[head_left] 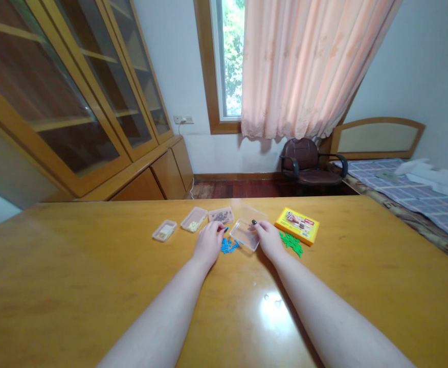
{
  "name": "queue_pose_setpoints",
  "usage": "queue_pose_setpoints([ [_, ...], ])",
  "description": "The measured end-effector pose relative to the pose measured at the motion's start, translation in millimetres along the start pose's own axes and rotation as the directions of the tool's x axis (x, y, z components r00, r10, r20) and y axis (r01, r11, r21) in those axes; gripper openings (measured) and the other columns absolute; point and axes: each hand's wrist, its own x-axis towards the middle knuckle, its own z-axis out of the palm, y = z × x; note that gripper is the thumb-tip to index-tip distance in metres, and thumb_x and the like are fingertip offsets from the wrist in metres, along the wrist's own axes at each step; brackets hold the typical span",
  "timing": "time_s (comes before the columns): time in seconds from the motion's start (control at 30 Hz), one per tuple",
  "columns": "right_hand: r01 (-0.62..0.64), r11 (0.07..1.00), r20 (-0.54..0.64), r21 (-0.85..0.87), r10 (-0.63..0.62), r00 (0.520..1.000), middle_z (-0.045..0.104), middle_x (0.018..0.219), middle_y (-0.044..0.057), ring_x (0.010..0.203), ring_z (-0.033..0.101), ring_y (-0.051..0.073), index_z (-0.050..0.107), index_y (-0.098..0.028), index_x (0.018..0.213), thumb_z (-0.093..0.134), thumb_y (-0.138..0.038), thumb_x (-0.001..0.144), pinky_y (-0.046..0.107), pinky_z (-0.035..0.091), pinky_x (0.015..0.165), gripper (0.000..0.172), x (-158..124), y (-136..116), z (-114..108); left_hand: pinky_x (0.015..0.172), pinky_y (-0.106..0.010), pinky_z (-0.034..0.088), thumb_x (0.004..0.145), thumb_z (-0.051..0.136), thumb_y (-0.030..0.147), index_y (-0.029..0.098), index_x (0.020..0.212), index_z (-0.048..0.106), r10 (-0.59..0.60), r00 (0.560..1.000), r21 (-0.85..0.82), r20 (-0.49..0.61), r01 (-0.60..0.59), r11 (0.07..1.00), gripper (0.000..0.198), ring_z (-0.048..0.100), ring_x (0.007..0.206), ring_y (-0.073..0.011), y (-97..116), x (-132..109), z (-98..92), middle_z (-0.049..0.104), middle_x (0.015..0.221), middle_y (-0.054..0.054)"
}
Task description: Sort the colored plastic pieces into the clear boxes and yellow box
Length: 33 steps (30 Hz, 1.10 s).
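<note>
My left hand [207, 242] is closed with its fingertips pinched on a small blue piece [226, 229], above a loose pile of blue pieces [229, 246] on the table. Facing it, my right hand [269, 238] grips the right side of a clear plastic box [249, 242], which has its lid open at the back. The box sits just beyond the blue pile. Right of that hand lie scattered green pieces [292, 243], in front of a yellow box [296, 225] with a printed picture. The exact shape of the pinched piece is too small to make out.
Left of the clear box stand a container of dark pieces [221, 215], another with pale pieces [194, 220] and a smaller one [164, 231]. The wooden table [93, 286] has its far edge just behind them. An office chair [304, 161] stands beyond.
</note>
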Motion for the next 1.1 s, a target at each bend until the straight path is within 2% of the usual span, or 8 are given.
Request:
queue_pose_setpoints([
  [0.07,0.026,1.0,0.055,-0.016,-0.025,0.998,0.064,0.071,0.004,0.063,0.055,0.016,0.062,-0.016,0.073,0.044,-0.037,0.075,0.025,0.039,0.058,0.028,-2,-2,1,0.076,-0.029,0.042,0.082,0.046,0.019,0.018,0.083,0.053,0.056,0.998,-0.025,-0.004,-0.056,0.998,0.008,0.053,0.081,-0.016,3,-1,-1.6,0.058,0.083,-0.003],
  [0.13,0.051,0.998,0.108,-0.034,-0.047,0.993,0.063,0.068,0.002,0.061,0.054,0.015,0.062,-0.016,0.072,0.045,-0.036,0.075,0.024,0.039,0.057,0.027,-4,-5,2,0.076,-0.029,0.042,0.081,0.047,0.02,0.018,0.082,0.054,0.13,0.99,-0.04,0.047,-0.128,0.991,0.007,0.053,0.082,-0.0162,5,-3,-1.5,0.059,0.083,-0.003],
  [0.23,0.064,0.997,0.125,-0.04,-0.059,0.99,0.062,0.065,0.001,0.059,0.053,0.015,0.062,-0.016,0.072,0.045,-0.036,0.075,0.024,0.038,0.056,0.027,-4,-5,2,0.077,-0.029,0.042,0.08,0.049,0.022,0.019,0.084,0.054,0.181,0.979,-0.042,0.089,-0.178,0.983,0.007,0.053,0.084,-0.0167,6,-4,1.4,0.059,0.084,-0.003],
  [0.4,0.06,0.998,0.017,-0.036,-0.06,0.998,0.064,0.07,0.003,0.067,0.056,0.018,0.063,-0.016,0.073,0.044,-0.036,0.075,0.026,0.04,0.062,0.027,1,2,1,0.076,-0.028,0.042,0.08,0.046,0.018,0.018,0.087,0.052,0.05,0.997,0.025,0.064,-0.052,0.998,0.01,0.054,0.083,-0.0161,-2,-1,6.2,0.058,0.087,-0.003],
  [0.6,-0.015,0.999,-0.03,0.034,0.017,0.999,0.066,0.075,0.006,0.071,0.059,0.019,0.062,-0.016,0.074,0.045,-0.039,0.074,0.028,0.043,0.065,0.028,2,1,-1,0.078,-0.028,0.04,0.08,0.046,0.017,0.019,0.085,0.057,-0.095,0.981,0.213,0.168,0.058,0.975,0.012,0.054,0.088,-0.0174,-8,2,4.9,0.06,0.09,-0.004],
  [0.8,-0.037,0.996,-0.038,0.08,0.04,0.998,0.067,0.074,0.006,0.069,0.06,0.019,0.061,-0.016,0.074,0.046,-0.039,0.073,0.029,0.044,0.064,0.027,1,-2,-1,0.082,-0.03,0.037,0.082,0.044,0.021,0.021,0.091,0.057,-0.082,0.967,0.275,0.24,0.013,0.961,0.016,0.052,0.094,-0.0189,-3,-1,0.2,0.059,0.096,-0.004],
  [0.93,-0.044,0.995,-0.026,0.09,0.046,0.999,0.067,0.077,0.006,0.068,0.06,0.019,0.062,-0.017,0.074,0.046,-0.04,0.073,0.029,0.044,0.061,0.028,1,-2,-1,0.082,-0.034,0.036,0.08,0.048,0.028,0.019,0.092,0.055,-0.083,0.969,0.33,0.233,0.002,0.944,0.016,0.051,0.093,-0.0217,-1,-5,-0.5,0.057,0.094,-0.006],
  [1.1,-0.035,0.998,-0.03,0.051,0.036,0.999,0.067,0.076,0.006,0.069,0.059,0.018,0.062,-0.017,0.074,0.046,-0.04,0.074,0.028,0.044,0.062,0.028,0,-2,-1,0.078,-0.033,0.037,0.08,0.049,0.027,0.018,0.086,0.056,-0.091,0.965,0.335,0.246,0.003,0.942,0.012,0.052,0.09,-0.0214,0,-5,0.0,0.058,0.09,-0.007],
])
